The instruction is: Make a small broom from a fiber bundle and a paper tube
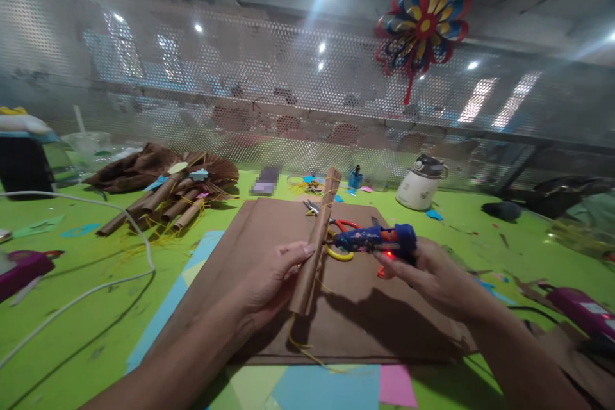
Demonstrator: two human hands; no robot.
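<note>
My left hand [283, 275] grips a rolled brown paper tube [317, 246] that slants up and away from me. Yellow string [300, 347] trails from the tube's lower end. My right hand [427, 269] is closed around a blue hot glue gun [372, 240] with a red light glowing under it. The gun's nozzle meets the side of the tube, or lies just beside it. Beneath both hands lies a large brown paper sheet [211, 298]. Scissors with red handles [346, 225] and a pair with yellow handles [340, 255] rest on it, partly hidden by the tube and gun.
Folded brown paper fans and tubes [180, 205] with yellow string lie at the left. A white cable [150, 250] loops over the green table [86, 333]. A white jug [420, 184] and a blue bottle [355, 178] stand behind. Purple power strips [583, 307] sit at the sides.
</note>
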